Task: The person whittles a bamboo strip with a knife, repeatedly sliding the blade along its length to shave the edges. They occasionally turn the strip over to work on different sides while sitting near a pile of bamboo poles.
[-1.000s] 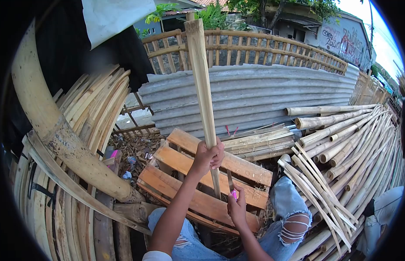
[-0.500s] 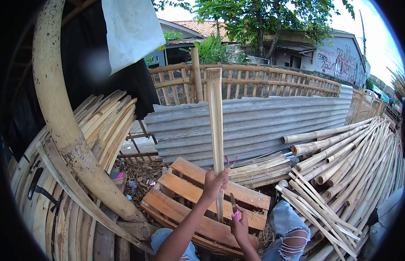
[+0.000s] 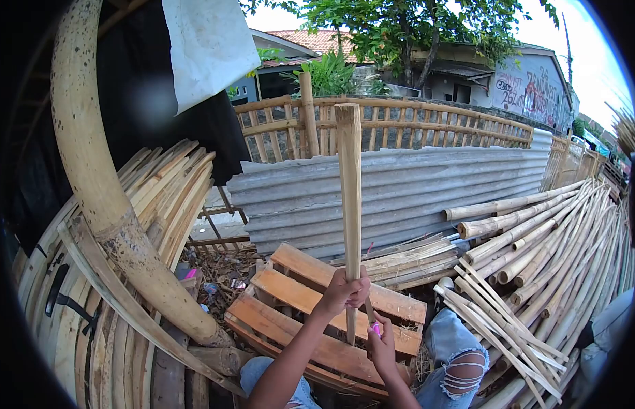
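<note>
Upright in front of me stands a split bamboo piece (image 3: pixel 351 184), its lower end down on an orange-brown slatted wooden bench (image 3: pixel 290 300). My left hand (image 3: pixel 346 292) is wrapped round its lower part. Just right of and below that, my right hand (image 3: pixel 381 346) grips a knife (image 3: pixel 372 315) with a pink handle, blade pointing up. The blade is close beside the bamboo; whether it touches cannot be told. Part of the handle is hidden by my fingers.
Bamboo poles (image 3: pixel 529 252) and thin strips (image 3: pixel 501 327) lie in piles to the right. On the left, a thick bamboo pole (image 3: pixel 92 150) leans across split slats (image 3: pixel 174 198) and a black-handled tool (image 3: pixel 57 290). A corrugated metal sheet (image 3: pixel 413 191) stands behind the bench.
The bamboo piece has shifted slightly right and turned, so its hollow inner face no longer shows. Both hands have moved a little right, and the knife is nearer the bamboo.
</note>
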Action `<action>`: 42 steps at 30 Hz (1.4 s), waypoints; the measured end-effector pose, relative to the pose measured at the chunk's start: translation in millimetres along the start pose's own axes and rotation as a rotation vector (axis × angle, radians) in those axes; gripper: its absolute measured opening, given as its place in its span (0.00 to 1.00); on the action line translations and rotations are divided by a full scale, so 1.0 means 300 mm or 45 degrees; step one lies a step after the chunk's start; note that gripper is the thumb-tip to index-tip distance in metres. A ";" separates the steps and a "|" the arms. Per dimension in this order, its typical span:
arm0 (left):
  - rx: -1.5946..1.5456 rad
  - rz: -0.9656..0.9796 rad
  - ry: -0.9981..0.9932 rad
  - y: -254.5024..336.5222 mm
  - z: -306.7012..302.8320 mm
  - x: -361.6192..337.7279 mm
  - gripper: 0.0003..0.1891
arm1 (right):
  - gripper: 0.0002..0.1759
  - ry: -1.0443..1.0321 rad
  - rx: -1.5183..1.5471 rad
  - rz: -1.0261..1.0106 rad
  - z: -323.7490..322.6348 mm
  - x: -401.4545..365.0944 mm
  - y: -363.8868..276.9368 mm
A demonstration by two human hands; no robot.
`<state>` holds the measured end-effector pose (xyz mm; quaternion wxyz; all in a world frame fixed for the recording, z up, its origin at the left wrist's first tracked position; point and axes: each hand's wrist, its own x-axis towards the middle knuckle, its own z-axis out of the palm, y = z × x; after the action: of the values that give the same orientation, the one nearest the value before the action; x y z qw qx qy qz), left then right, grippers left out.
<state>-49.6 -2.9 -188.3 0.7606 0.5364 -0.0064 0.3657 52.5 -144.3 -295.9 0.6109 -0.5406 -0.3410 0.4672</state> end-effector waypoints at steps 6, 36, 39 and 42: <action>-0.024 0.008 -0.044 -0.001 -0.008 0.006 0.15 | 0.23 0.009 0.002 -0.029 0.003 0.002 -0.015; 0.646 0.684 0.032 0.611 0.146 0.458 0.30 | 0.22 0.137 0.120 -0.268 -0.113 0.024 -0.255; 0.673 0.711 -0.002 0.626 0.150 0.472 0.21 | 0.22 0.147 0.099 -0.291 -0.105 0.026 -0.292; 0.803 0.794 -0.004 0.621 0.199 0.464 0.17 | 0.20 0.071 0.098 -0.339 -0.090 0.029 -0.401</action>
<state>-29.9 53.9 44.2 0.4129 0.7153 -0.0571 0.5609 104.7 -142.9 -183.9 0.6970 -0.4796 -0.3745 0.3794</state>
